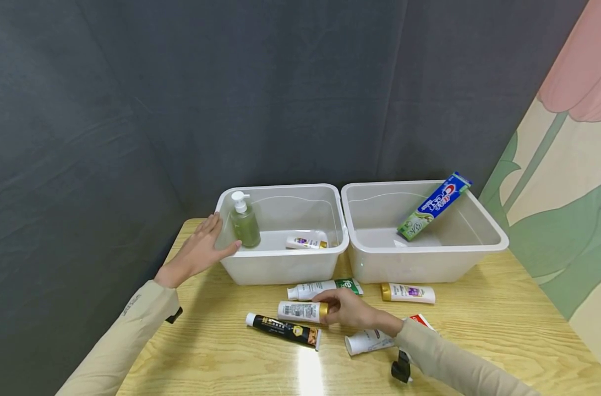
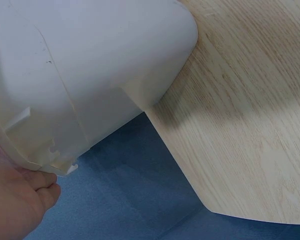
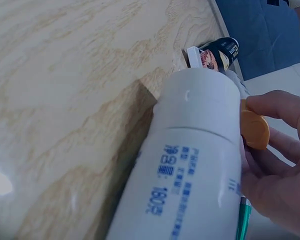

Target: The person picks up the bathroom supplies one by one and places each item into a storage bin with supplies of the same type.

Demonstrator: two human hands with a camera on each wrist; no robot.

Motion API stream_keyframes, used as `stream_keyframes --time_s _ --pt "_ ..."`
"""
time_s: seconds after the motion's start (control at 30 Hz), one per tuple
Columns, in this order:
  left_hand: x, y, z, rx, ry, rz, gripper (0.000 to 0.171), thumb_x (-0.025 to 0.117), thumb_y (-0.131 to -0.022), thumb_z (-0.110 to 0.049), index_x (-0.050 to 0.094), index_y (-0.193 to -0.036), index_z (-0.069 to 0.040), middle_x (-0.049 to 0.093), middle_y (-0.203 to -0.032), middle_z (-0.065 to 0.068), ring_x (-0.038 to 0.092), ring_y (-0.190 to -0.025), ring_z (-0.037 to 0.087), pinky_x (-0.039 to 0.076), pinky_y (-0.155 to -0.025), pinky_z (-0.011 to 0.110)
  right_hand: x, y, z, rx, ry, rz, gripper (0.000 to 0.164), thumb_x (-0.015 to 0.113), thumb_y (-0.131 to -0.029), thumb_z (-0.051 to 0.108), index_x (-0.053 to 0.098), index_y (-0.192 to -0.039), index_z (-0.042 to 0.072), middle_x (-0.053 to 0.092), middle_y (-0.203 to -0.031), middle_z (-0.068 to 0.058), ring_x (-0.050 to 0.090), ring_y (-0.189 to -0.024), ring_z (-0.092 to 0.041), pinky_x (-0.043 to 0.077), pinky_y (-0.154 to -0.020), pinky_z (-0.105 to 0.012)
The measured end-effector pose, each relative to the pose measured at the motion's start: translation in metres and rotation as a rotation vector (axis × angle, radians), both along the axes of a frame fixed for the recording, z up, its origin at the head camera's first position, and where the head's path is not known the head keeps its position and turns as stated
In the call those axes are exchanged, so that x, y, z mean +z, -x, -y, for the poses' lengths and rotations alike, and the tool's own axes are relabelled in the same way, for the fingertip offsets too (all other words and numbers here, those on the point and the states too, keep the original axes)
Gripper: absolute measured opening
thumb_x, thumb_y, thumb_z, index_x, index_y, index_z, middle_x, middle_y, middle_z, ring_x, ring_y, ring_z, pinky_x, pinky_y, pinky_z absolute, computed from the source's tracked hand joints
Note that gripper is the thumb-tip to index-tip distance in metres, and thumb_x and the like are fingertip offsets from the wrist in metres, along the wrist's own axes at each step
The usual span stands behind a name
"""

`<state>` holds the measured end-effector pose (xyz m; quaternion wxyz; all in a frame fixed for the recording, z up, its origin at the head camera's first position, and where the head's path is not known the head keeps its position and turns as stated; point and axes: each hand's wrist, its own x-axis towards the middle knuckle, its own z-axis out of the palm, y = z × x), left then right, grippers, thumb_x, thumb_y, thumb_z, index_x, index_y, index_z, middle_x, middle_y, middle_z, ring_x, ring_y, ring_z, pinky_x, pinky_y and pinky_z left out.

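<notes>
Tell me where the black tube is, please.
In the head view, the black tube lies on the table, left of the right hand, in front of the bottle it holds.

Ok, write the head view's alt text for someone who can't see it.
The fingers of a person's right hand grip a gold-capped white container on a wooden table, among tubes. The left hand touches a bin holding a green pump bottle; a second bin holds a Crest package.
</notes>
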<state>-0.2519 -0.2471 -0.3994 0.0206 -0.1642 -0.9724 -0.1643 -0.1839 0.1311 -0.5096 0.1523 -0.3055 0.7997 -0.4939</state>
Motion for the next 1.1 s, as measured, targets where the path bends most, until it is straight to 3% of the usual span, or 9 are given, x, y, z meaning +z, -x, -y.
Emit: stream_keyframes --time_s 0.17,0.33,0.4,0.53,0.6,0.87,1.1 --pt "0.001 0.0 -0.001 -0.003 0.007 0.005 0.1 0.048 -0.094 -0.067 0.022 -0.152 0.01 0.011 -0.161 0.027 0.009 -0.147 0.043 0.02 -0.114 0.058 0.0 0.003 -0.001 0.004 0.019 -0.002 0.042 0.078 -0.079 -0.002 0.067 -0.12 -0.006 0.068 -0.092 -0.009 0.058 -0.071 -0.012 0.053 -0.066 -0.025" --pt "0.003 0.002 -0.002 -0.006 0.006 0.001 0.099 0.048 -0.094 -0.066 0.023 -0.151 0.01 0.011 -0.16 0.027 0.009 -0.147 0.043 0.018 -0.115 0.057 0.005 0.005 -0.002 -0.003 0.04 0.067 0.043 0.075 -0.084 -0.001 0.064 -0.124 -0.008 0.057 -0.071 -0.001 0.048 -0.061 -0.006 0.045 -0.058 -0.019" --pt "0.003 0.002 -0.002 -0.007 0.008 -0.001 0.099 0.048 -0.094 -0.066 0.023 -0.151 0.01 0.011 -0.161 0.027 0.009 -0.147 0.042 0.018 -0.115 0.056 0.007 0.005 -0.002 -0.009 0.065 0.109 0.042 0.073 -0.085 -0.001 0.063 -0.126 -0.008 0.056 -0.069 -0.001 0.052 -0.061 -0.008 0.048 -0.06 -0.021" --pt "0.002 0.002 -0.001 -0.003 0.009 -0.001 0.099 0.047 -0.094 -0.067 0.023 -0.151 0.01 0.011 -0.161 0.026 0.009 -0.148 0.042 0.017 -0.116 0.055 0.009 0.006 -0.002 -0.021 0.129 0.19 0.042 0.071 -0.087 0.0 0.061 -0.127 -0.01 0.062 -0.075 -0.007 0.068 -0.074 -0.028 0.058 -0.07 -0.036" --pt "0.002 0.002 -0.001 -0.002 0.005 0.004 0.099 0.047 -0.093 -0.067 0.023 -0.152 0.01 0.011 -0.161 0.026 0.009 -0.148 0.042 0.018 -0.115 0.056 0.01 0.006 -0.002 -0.027 0.144 0.215 0.041 0.07 -0.088 0.0 0.061 -0.127 -0.01 0.066 -0.082 -0.01 0.07 -0.082 -0.037 0.058 -0.074 -0.042" --pt "0.003 0.001 0.0 -0.005 -0.012 -0.001 0.098 0.049 -0.093 -0.065 0.024 -0.152 0.01 0.012 -0.16 0.026 0.01 -0.147 0.042 0.019 -0.114 0.057 0.018 0.006 -0.003 -0.043 0.15 0.239 0.043 0.07 -0.089 0.004 0.06 -0.128 -0.01 0.067 -0.101 -0.015 0.071 -0.085 -0.026 0.057 -0.076 -0.031" --pt "0.002 0.001 0.0 -0.003 -0.008 0.0 0.099 0.048 -0.093 -0.067 0.023 -0.152 0.01 0.012 -0.16 0.026 0.01 -0.147 0.043 0.018 -0.114 0.058 0.031 0.005 -0.003 -0.029 0.212 0.222 0.044 0.068 -0.09 0.003 0.057 -0.13 -0.012 0.067 -0.108 -0.02 0.07 -0.088 -0.03 0.056 -0.077 -0.031"
